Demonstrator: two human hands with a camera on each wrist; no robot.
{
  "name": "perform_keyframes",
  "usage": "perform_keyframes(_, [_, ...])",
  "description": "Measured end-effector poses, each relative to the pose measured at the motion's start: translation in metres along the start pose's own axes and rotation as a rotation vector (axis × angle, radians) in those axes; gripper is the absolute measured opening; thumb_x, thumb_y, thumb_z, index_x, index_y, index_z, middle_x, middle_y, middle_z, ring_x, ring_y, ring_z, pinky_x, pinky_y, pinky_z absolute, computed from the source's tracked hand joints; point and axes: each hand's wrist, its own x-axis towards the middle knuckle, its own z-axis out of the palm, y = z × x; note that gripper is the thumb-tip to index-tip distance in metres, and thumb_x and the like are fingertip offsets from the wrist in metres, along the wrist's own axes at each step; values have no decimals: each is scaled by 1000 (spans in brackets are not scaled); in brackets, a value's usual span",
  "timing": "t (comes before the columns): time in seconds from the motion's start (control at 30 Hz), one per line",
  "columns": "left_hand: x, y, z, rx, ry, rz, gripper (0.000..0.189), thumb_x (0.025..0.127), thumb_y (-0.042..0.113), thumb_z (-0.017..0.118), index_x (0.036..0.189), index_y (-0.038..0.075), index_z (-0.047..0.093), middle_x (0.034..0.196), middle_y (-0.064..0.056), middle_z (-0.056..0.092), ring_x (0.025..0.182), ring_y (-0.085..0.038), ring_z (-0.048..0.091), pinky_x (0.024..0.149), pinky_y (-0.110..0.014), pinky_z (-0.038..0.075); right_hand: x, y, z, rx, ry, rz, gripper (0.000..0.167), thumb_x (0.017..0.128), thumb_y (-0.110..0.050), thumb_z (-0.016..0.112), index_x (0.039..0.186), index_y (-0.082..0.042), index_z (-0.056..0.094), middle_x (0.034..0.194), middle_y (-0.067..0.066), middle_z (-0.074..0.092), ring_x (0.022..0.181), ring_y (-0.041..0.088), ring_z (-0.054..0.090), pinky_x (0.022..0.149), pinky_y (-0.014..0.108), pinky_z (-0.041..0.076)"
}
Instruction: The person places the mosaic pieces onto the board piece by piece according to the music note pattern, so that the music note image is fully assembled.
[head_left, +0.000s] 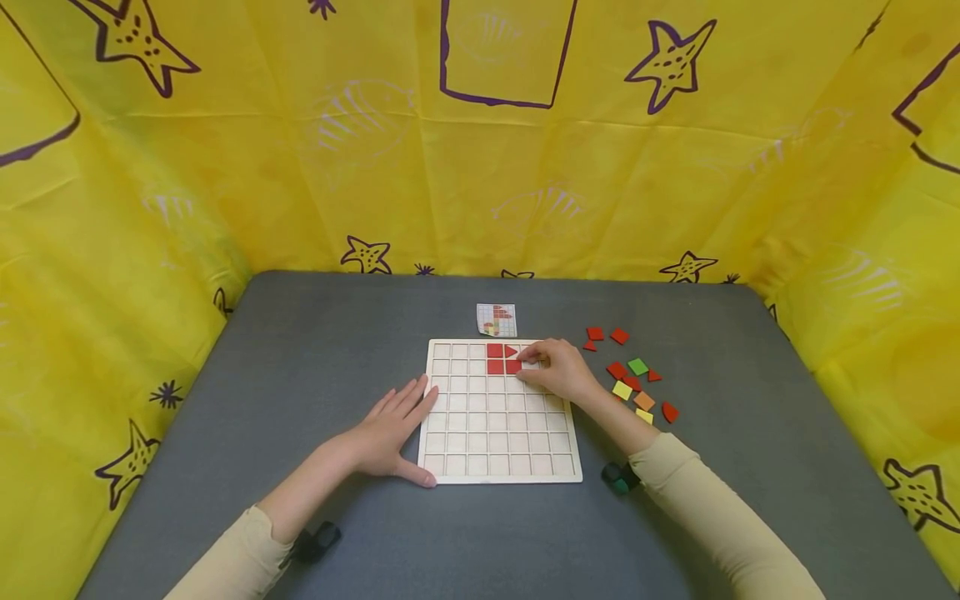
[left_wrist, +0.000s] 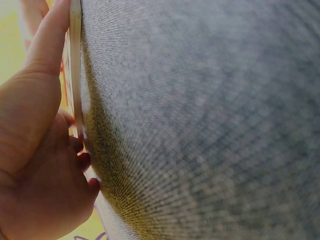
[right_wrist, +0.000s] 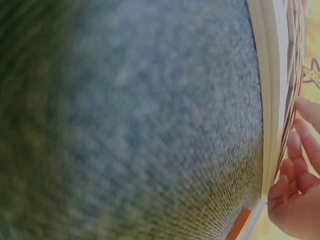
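A pale wooden grid board [head_left: 487,422] lies on the table. Red tiles fill several cells near its top: a square [head_left: 495,351], another square [head_left: 495,367] below it, and a pointed piece [head_left: 511,352]. Beside these, my right hand [head_left: 558,369] has thumb and fingertips at the edges of a red tile [head_left: 513,367], pinching it in its cell; the hand partly covers it. My left hand [head_left: 390,429] spreads along the board's left edge, fingertips on the rim and thumb near the lower left corner. In the left wrist view, that hand [left_wrist: 37,135] lies against the board's side.
Right of the board, loose tiles are scattered: several red ones [head_left: 595,333], a green one [head_left: 637,367], yellow ones [head_left: 622,390] and an orange one [head_left: 644,402]. A small pattern card [head_left: 497,319] lies behind the board. Yellow patterned cloth [head_left: 480,167] surrounds the grey table [head_left: 337,321].
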Motion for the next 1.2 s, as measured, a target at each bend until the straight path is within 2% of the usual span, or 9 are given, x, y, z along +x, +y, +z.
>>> perform_keyframes(0.1, [0, 0, 0, 0, 0, 0, 129, 66, 75, 71, 156, 4, 12, 162, -18, 1, 148, -34, 2, 116, -54, 8, 0, 1, 1, 19, -5, 5, 25, 82, -22, 80, 104, -12, 75, 95, 1, 68, 88, 21, 52, 77, 36, 40])
perform_keyframes(0.2, [0, 0, 0, 0, -1, 0, 128, 66, 75, 71, 156, 5, 12, 162, -17, 0, 148, -34, 2, 116, -54, 7, 0, 4, -1, 68, 1, 50, 27, 83, -26, 79, 107, -14, 74, 95, 0, 66, 86, 21, 50, 73, 35, 40])
perform_keyframes(0.33, [1, 1, 0, -1, -5, 1, 128, 67, 75, 71, 157, 5, 11, 162, -16, -1, 148, -33, 1, 116, -53, 7, -2, 15, -12, 152, 51, 116, 29, 86, -31, 76, 109, -15, 73, 94, 2, 64, 80, 22, 50, 64, 33, 41])
perform_keyframes(0.43, [1, 1, 0, -4, -3, 1, 128, 67, 75, 71, 157, 6, 11, 162, -16, -1, 148, -33, 1, 116, -53, 7, -6, 26, -25, 189, 97, 151, 28, 87, -31, 75, 110, -14, 72, 96, 4, 66, 77, 22, 52, 62, 31, 42])
perform_keyframes(0.63, [0, 0, 0, -6, 0, 1, 128, 67, 75, 71, 156, 5, 12, 162, -17, 0, 148, -34, 2, 116, -54, 8, -17, 53, -51, 188, 161, 226, 34, 89, -33, 73, 114, -11, 70, 102, 8, 67, 83, 23, 57, 68, 30, 45])
perform_keyframes(0.87, [-1, 1, -1, -5, -2, -3, 127, 67, 74, 71, 156, 4, 13, 162, -18, 1, 148, -34, 3, 116, -54, 9, -31, 82, -74, 178, 183, 321, 40, 90, -40, 69, 118, -11, 68, 109, 9, 66, 93, 22, 57, 75, 29, 47])
perform_keyframes(1.0, [-1, 2, -2, 1, -1, -5, 127, 67, 73, 72, 156, 4, 14, 162, -19, 2, 148, -35, 4, 116, -54, 9, -36, 91, -84, 174, 194, 364, 41, 92, -38, 68, 121, -10, 67, 110, 11, 66, 96, 24, 59, 75, 29, 48])
perform_keyframes(1.2, [-1, 4, -3, 1, -3, -5, 126, 67, 71, 74, 156, 4, 14, 162, -19, 2, 148, -35, 5, 116, -55, 10, -40, 97, -94, 184, 189, 395, 44, 93, -38, 67, 124, -6, 65, 114, 16, 64, 108, 31, 56, 85, 37, 44])
